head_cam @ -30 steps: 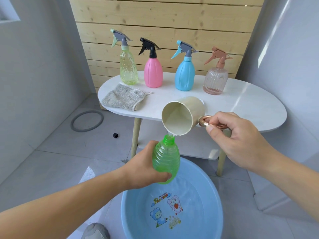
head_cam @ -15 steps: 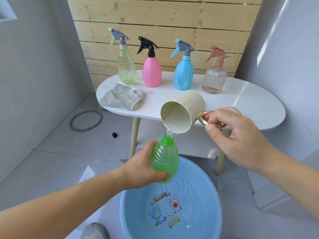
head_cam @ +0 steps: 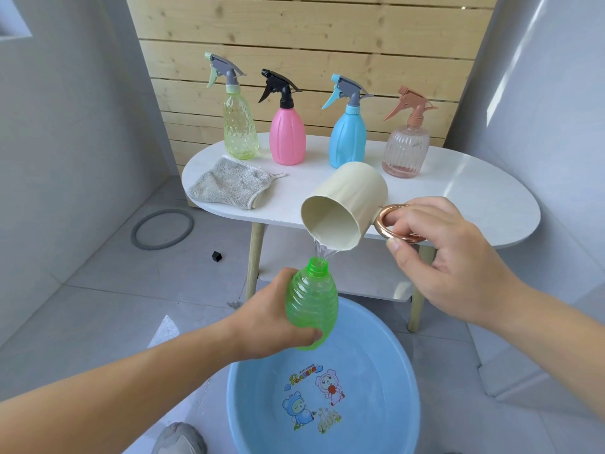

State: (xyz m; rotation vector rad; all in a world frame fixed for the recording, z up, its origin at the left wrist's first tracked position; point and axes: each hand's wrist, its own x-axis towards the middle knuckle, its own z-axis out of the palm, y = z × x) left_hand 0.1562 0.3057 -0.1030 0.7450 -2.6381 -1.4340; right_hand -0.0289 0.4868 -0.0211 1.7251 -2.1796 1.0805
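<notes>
Domestic wash/utility corner, not a lab or shop: grey tiled floor (head_cam: 114, 306), plain grey walls (head_cam: 82, 126), pine slat panel (head_cam: 311, 34) at the back. Household kit only: small white oval bench (head_cam: 474, 191) with a lower shelf (head_cam: 360, 276), carrying a yellow-green spray bottle (head_cam: 240, 132), a pink one (head_cam: 287, 136), a blue one (head_cam: 347, 139), a clear pink one (head_cam: 405, 149) and a grey cleaning cloth (head_cam: 230, 186). A blue plastic basin (head_cam: 376, 355) with a cartoon print sits on the floor, water in it.

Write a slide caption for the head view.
Right hand pours water from cream cup into green bottle, held by left hand over blue basin.
</notes>
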